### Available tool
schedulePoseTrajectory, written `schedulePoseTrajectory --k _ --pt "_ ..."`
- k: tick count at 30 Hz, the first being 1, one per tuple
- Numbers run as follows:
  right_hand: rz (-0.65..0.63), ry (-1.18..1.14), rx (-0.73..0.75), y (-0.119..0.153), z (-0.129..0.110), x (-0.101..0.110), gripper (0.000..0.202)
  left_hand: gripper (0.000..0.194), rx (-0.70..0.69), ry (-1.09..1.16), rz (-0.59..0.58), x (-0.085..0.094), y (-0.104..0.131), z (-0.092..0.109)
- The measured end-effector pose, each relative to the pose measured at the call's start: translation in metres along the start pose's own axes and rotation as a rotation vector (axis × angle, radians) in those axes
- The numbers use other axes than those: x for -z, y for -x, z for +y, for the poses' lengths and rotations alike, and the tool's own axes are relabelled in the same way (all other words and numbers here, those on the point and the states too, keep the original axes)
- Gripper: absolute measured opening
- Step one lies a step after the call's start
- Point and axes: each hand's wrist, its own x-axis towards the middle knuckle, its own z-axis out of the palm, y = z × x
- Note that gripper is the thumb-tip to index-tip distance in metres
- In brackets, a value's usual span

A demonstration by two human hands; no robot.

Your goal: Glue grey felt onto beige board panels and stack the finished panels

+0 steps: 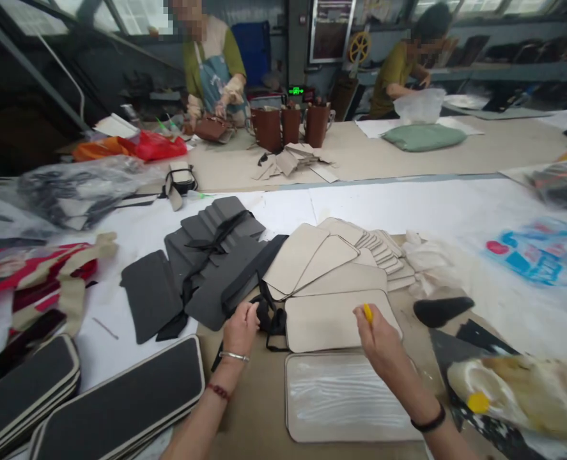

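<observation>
My left hand (239, 327), with a bracelet at the wrist, is closed in a pinch beside a bunched black strap (274, 319). It appears to grip the strap's end, though the fingertips partly hide this. My right hand (376, 332) is wrapped round a small yellow stick-like handle (368, 313); its working end is hidden. Below that hand is a beige rounded panel (321, 326). Nearer to me lies another beige panel (335, 396) with whitish, glossy streaks like wet glue. Fanned beige panels (331, 281) overlap behind, and dark grey panels (211, 281) tied with black straps lie left.
Stacked black panels with pale edges (124, 396) fill the front left. At right are a glue-crusted container (508, 383), a black oval piece (441, 310) and a blue-white plastic bag (546, 252). Across the table, two people work near brown cylindrical containers (266, 128).
</observation>
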Motion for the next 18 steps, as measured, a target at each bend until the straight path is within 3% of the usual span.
schedulePoseTrajectory --k 4,8,10,18 --pt "-0.116 -0.042 -0.026 -0.001 0.001 -0.009 0.030 0.028 0.069 -0.200 0.192 0.027 -0.053 -0.024" --pt "-0.138 -0.042 -0.055 0.001 -0.002 -0.012 0.032 0.052 0.180 -0.551 0.139 0.042 -0.085 -0.045" --pt "-0.101 -0.042 -0.058 0.004 -0.005 -0.012 0.032 0.051 0.195 -0.675 0.097 0.045 -0.093 -0.050" --pt "-0.074 -0.079 0.025 0.016 -0.015 -0.013 0.031 0.028 0.034 -0.748 0.112 0.046 -0.094 -0.048"
